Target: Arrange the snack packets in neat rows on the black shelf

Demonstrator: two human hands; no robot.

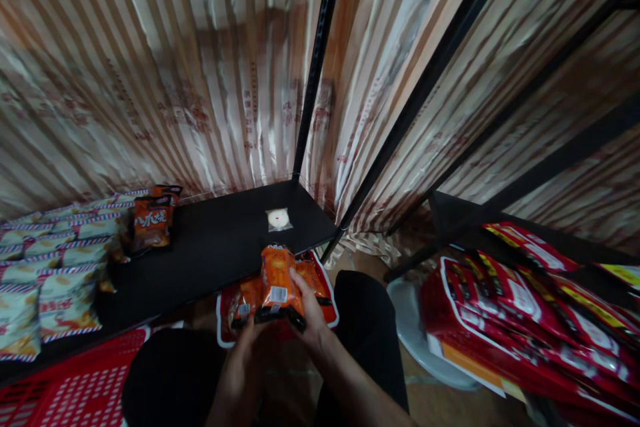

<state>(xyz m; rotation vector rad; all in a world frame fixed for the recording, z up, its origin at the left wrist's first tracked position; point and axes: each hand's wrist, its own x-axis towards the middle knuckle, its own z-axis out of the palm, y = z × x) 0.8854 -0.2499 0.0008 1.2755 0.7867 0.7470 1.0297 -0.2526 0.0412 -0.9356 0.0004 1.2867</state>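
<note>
An orange snack bag [279, 273] with a white barcode label and dark ends is held up in front of me over a red basket with a white rim [220, 330]. My right hand [311, 310] grips the bag's right side, thumb across its front. At its lower left corner is my left hand [244, 341], fingers closed and mostly hidden behind the bag. More orange snack bags [249, 297] lie in the basket underneath. On the black shelf [210, 247], two orange-brown snack bags [152, 221] stand beside rows of pale bags with striped edges [70, 300].
A small clear packet with a round white item [279, 219] lies on the shelf. Lower left is a red perforated basket [90, 380]. At right, a red basket of red packets [525, 293] rests above a pale stool [415, 333]. Black posts [316, 73] and curtains stand behind.
</note>
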